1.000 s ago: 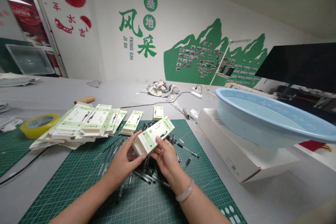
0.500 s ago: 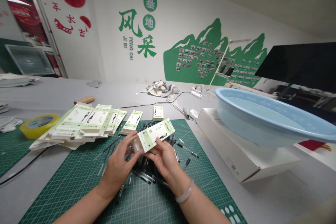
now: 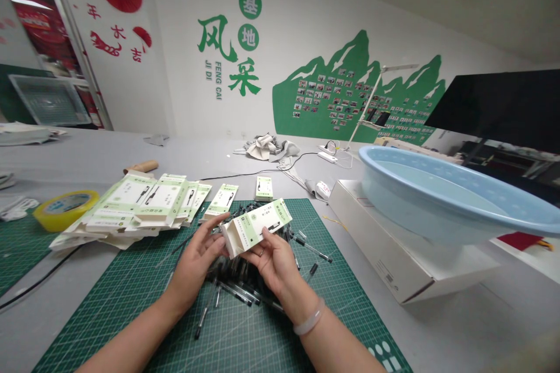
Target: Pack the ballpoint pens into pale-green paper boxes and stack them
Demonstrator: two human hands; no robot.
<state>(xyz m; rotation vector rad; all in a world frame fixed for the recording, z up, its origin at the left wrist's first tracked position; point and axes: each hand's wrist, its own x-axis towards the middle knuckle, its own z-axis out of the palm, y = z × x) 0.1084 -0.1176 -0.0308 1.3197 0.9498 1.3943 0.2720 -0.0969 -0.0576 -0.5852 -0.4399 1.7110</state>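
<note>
Over the green cutting mat [image 3: 131, 297], both hands hold a small white and green carton [image 3: 256, 227]. My left hand [image 3: 199, 259] grips its near left end with fingers curled round it. My right hand [image 3: 273, 262] supports it from below, fingers closed on its underside. A pale bangle sits on my right wrist. Under and around the hands lies a pile of several black pens [image 3: 245, 291]. One pen [image 3: 203, 315] lies apart, nearer to me.
A stack of flat cartons [image 3: 144, 201] lies at the mat's far left, with a yellow tape roll [image 3: 63, 207] beyond. A pale blue basin [image 3: 446, 198] rests on a white box [image 3: 394, 256] at the right. Cloth and cables lie at the table's back.
The carton has dropped slightly and tilted flatter. My left hand's fingers have shifted on its left end. My right hand stays under it.
</note>
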